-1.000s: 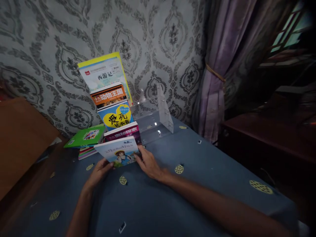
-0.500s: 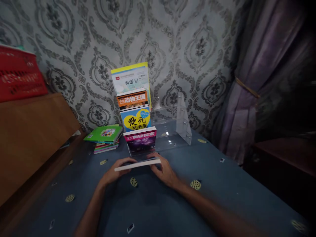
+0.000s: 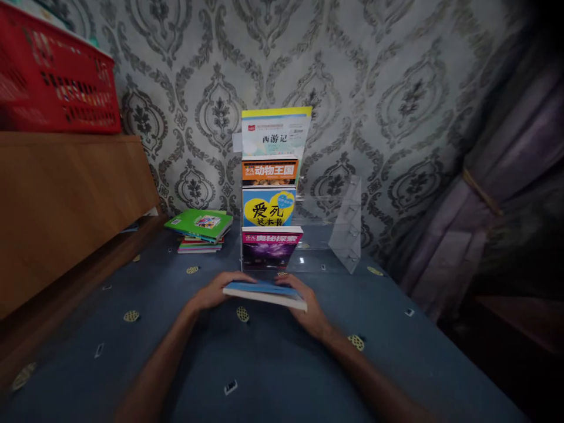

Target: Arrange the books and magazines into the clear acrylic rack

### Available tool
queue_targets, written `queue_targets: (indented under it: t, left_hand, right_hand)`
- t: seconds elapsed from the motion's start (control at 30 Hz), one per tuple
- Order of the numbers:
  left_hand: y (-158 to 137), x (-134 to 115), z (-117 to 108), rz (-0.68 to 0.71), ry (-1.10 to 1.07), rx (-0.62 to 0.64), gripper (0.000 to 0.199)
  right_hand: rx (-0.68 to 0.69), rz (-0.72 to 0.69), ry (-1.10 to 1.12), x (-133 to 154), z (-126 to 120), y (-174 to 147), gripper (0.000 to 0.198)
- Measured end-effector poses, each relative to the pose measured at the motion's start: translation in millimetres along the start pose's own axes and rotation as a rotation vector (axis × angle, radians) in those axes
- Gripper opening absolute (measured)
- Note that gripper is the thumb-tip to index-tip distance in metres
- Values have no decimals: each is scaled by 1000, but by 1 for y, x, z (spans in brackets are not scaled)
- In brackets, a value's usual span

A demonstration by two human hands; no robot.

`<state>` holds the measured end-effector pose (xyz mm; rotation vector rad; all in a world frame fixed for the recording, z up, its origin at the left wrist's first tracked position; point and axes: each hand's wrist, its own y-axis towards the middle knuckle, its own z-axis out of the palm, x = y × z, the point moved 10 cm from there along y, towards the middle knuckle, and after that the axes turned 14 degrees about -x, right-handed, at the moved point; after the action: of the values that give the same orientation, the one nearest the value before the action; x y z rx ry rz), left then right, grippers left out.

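Between my two hands is a book (image 3: 264, 292) with a blue cover, held almost flat above the table, its white page edge towards me. My left hand (image 3: 222, 289) grips its left end, and my right hand (image 3: 308, 302) is closed round the right end. Just beyond stands a clear tiered book rack (image 3: 346, 235). Its left side holds a purple book (image 3: 269, 249) at the front, then a blue and yellow book (image 3: 269, 208), an orange book (image 3: 269, 172) and a tall yellow-topped book (image 3: 275, 135) at the back.
Left of the rack lies a stack of books (image 3: 200, 226), a green one on top. A red basket (image 3: 74, 82) sits on a wooden cabinet (image 3: 70, 200) at the left. The table (image 3: 264, 376) has a blue patterned cover. A tied curtain (image 3: 462, 200) hangs at the right.
The view has swung, so the rack and stack appear shifted. The book in my hands has tipped, and its blue cover now shows. Both hands keep hold of it.
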<state>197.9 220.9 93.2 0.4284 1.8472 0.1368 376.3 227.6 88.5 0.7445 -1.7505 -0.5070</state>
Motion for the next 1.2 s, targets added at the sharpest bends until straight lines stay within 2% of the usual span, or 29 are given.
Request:
queue_targets:
  t: [0.13,0.27,0.47,0.67,0.83,1.07,1.2]
  left_hand:
    - [2,9,-4,-33,-39,-107,30]
    - [15,11,-7,-59,-117,-253,31]
    - [49,-30,-18,80,-110,-341,40]
    - [69,-57,-30,190,-56,-388,43]
    - [77,-52,-35,217,-2,-419,41]
    - [80,-26,-37,213,58,-474,44]
    - [76,-19,-39,228,228,-516,35]
  right_hand:
    - [-24,25,-51,0,-2,3,25]
    - [-165,95,-102,-12,-15,15,24]
    - [-324,119,-62,-19,-42,50,31]
    - [-323,33,57,-4,-46,80,33]
    - [-335,-12,5,-2,-46,93,30]
    - [-273,-5,-114,-13,-39,97,27]
    - [-245,-4,-205,-24,-38,94,23]
